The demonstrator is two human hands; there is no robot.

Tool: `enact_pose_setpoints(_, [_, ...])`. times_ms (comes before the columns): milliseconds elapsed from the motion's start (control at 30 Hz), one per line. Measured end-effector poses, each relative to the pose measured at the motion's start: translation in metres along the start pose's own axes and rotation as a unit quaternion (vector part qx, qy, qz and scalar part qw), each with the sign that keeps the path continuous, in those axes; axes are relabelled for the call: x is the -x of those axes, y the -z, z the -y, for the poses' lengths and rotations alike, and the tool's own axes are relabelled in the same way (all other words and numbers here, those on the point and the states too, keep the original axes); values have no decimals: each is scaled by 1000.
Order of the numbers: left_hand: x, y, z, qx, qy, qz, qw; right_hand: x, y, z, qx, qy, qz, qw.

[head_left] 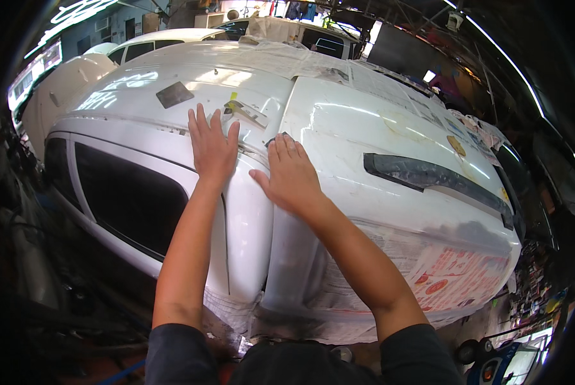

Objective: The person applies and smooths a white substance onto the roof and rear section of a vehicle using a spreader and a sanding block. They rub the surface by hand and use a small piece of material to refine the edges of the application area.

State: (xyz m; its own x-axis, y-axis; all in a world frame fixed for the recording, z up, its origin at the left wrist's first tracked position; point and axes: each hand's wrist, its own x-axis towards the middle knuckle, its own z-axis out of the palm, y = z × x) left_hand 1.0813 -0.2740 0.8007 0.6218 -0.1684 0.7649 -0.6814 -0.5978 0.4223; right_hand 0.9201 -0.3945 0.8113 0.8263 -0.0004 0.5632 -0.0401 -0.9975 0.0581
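Both my hands lie on the white vehicle's roof, on either side of a long panel seam. My left hand rests flat, its fingers spread and nothing in it. My right hand keeps its fingers together over a small dark piece, which looks like sandpaper. Most of that piece is hidden under the fingertips. Just beyond my left hand sit a pale flat strip and a bit of yellow-green tape. A dark grey square sheet lies farther left.
A dark curved trim piece lies on the right panel. Newspaper masks the lower right side, with more paper along the far roof. A dark side window is at left. Other vehicles stand behind.
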Motion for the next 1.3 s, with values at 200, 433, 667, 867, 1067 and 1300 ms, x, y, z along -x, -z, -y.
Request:
enact_pose_setpoints(200, [1, 8, 0, -18, 19, 31, 999, 67, 25, 13, 13, 26, -28, 999])
enact_pose_setpoints(433, [-3, 1, -10, -9, 15, 36, 999, -18, 14, -53, -45, -100, 56, 992])
enact_pose_setpoints(667, [2, 7, 6, -33, -1, 18, 999, 45, 43, -46, -7, -71, 34, 997])
enact_pose_setpoints(867, [-2, -3, -16, -6, -8, 22, 1000, -31, -11, -49, -24, -87, 13, 996])
enact_pose_setpoints(1067, [2, 1, 9, -17, -23, 3, 1000, 34, 16, -27, -30, 41, -50, 997])
enact_pose_setpoints(1300, [6, -1, 9, 66, -62, -29, 995, 104, 37, -18, -94, 88, -165, 978])
